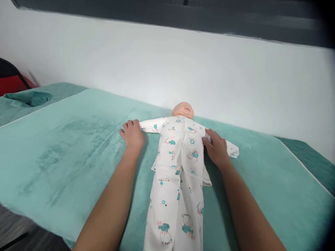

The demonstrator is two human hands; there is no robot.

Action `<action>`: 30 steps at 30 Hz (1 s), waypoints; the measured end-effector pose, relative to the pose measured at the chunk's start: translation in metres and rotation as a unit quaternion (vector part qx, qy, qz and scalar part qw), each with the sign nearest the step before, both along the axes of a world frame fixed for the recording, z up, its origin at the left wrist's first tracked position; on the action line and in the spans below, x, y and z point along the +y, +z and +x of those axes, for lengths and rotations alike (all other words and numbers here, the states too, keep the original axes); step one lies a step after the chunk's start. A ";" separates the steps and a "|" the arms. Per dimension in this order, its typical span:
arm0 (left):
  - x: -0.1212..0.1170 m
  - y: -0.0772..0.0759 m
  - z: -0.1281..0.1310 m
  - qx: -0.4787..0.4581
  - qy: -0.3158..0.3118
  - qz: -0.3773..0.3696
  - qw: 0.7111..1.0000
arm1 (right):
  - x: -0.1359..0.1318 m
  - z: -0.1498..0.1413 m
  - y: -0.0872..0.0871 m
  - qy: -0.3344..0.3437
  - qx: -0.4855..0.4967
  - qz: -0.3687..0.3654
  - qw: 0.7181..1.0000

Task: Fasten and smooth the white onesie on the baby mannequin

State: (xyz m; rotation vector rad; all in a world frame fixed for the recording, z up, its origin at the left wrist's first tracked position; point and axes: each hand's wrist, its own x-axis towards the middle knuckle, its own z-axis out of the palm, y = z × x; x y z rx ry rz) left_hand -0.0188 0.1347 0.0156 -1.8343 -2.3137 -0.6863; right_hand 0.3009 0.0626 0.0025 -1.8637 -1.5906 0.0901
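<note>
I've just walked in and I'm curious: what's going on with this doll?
A person has both hands at a doll lying face up on a green cover, dressed in a white printed top and trousers. The left hand is at the end of one sleeve; the right hand is on the other sleeve. How firm either grip is doesn't show.

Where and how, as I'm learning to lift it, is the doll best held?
Probably by the torso, below the sleeves, left hand and right hand coming from opposite sides: the doll lies with sleeves spread wide, so both sides look reachable. The shirt hem looks loose, a poorer grip.
</note>
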 end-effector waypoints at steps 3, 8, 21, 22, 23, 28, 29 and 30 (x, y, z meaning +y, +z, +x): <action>0.002 -0.001 -0.001 -0.037 0.005 0.015 0.999 | -0.004 0.037 -0.008 -0.040 -0.026 -0.073 0.996; 0.004 0.001 -0.003 -0.109 -0.033 0.106 0.988 | -0.015 0.083 -0.017 -0.087 -0.044 -0.090 0.991; -0.001 0.005 0.025 -0.068 -0.222 0.068 0.970 | -0.020 0.102 -0.009 -0.230 -0.002 -0.122 0.965; -0.001 0.004 0.026 -0.065 -0.207 0.061 0.974 | -0.020 0.102 -0.009 -0.227 0.018 -0.101 0.969; -0.001 0.004 0.026 -0.063 -0.196 0.056 0.977 | -0.020 0.101 -0.009 -0.221 0.048 -0.074 0.971; 0.000 0.001 0.026 -0.042 -0.180 0.039 0.982 | -0.016 0.094 -0.008 -0.167 0.247 0.036 0.954; 0.001 0.001 0.027 -0.039 -0.178 0.033 0.983 | -0.014 0.094 -0.008 -0.160 0.270 0.041 0.949; 0.001 0.000 0.027 -0.036 -0.177 0.027 0.983 | -0.013 0.093 -0.009 -0.159 0.288 0.048 0.943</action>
